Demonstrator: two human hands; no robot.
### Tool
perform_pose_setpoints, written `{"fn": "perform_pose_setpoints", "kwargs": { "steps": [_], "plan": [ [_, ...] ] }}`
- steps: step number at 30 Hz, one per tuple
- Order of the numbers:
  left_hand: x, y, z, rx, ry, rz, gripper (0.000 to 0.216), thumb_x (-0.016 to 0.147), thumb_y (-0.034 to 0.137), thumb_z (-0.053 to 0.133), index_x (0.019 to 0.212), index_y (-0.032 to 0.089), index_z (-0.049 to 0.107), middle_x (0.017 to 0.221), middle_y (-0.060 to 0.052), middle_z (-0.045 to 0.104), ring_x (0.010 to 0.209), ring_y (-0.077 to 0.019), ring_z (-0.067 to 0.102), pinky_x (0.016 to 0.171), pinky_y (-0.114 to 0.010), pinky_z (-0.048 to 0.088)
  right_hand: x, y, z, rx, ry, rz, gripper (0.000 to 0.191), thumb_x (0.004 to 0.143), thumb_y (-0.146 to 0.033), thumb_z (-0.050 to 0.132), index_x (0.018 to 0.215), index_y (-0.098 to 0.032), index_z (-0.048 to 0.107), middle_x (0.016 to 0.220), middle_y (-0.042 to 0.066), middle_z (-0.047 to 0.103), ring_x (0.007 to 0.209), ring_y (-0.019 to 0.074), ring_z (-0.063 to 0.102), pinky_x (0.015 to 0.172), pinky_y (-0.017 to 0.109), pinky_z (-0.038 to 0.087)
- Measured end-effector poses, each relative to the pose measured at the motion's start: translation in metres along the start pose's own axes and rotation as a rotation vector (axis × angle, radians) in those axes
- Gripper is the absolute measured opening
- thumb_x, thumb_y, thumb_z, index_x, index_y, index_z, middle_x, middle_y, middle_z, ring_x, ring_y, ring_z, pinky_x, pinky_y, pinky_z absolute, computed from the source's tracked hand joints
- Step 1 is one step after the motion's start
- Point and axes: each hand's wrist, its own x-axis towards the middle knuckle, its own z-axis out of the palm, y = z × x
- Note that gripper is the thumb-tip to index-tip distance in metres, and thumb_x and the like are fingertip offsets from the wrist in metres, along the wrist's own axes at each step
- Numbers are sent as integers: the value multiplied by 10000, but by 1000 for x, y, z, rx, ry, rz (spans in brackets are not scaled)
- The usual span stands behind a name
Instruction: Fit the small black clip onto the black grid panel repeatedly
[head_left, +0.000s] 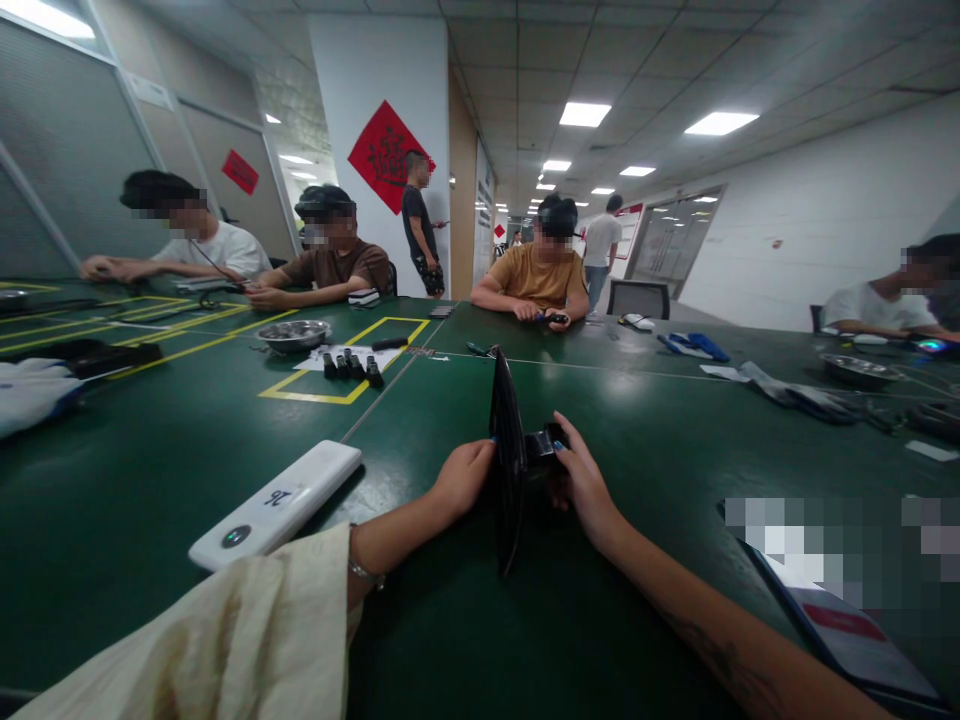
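Observation:
A thin black flat panel stands on edge on the green table, seen almost edge-on. My left hand is closed against its left face, fingers curled round its near edge. My right hand grips a small black part fixed to the panel's right face, with the fingers wrapped round it. Both hands rest low, close to the table top.
A white power bank lies to my left. A booklet lies at the right. Farther off are a steel bowl, several small black parts inside yellow tape, and several seated people working around the table.

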Motion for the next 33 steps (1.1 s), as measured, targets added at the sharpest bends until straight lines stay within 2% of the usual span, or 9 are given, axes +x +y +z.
{"fn": "perform_pose_setpoints", "kwargs": {
  "steps": [6, 12, 19, 26, 33],
  "plan": [
    [0, 0, -1, 21, -15, 39, 415, 810, 394, 294, 725, 124, 597, 773, -83, 631, 775, -224, 556, 758, -325, 421, 0, 0, 0, 2, 8, 2, 670, 807, -418, 437, 1410, -231, 213, 586, -35, 523, 372, 83, 455, 326, 166, 309],
    [2, -6, 2, -10, -2, 9, 402, 803, 425, 325, 702, 134, 583, 703, -55, 618, 710, -208, 543, 667, -298, 429, 2, 4, 0, 1, 6, -10, 675, 810, -423, 433, 1413, -227, 201, 562, -43, 506, 351, 81, 434, 324, 172, 307],
    [-1, 2, -1, 43, -5, 49, 403, 809, 378, 282, 709, 137, 589, 760, -78, 632, 772, -222, 561, 747, -319, 426, 0, 1, 0, -12, 15, -1, 668, 812, -430, 428, 1411, -231, 209, 567, -40, 506, 373, 87, 450, 329, 171, 316],
    [0, -2, 0, 48, -1, 32, 418, 812, 414, 288, 712, 133, 580, 742, -75, 626, 751, -220, 557, 703, -310, 435, 0, -1, 1, -21, 16, -6, 689, 805, -442, 430, 1413, -211, 203, 558, -44, 495, 361, 81, 432, 328, 172, 313],
    [0, -2, -2, 58, -12, 73, 424, 830, 381, 279, 752, 131, 612, 814, -84, 648, 821, -228, 566, 782, -320, 428, -1, -2, 1, -18, 19, 4, 705, 793, -460, 442, 1411, -209, 213, 546, -44, 493, 366, 91, 435, 330, 184, 314]
  ]
}}
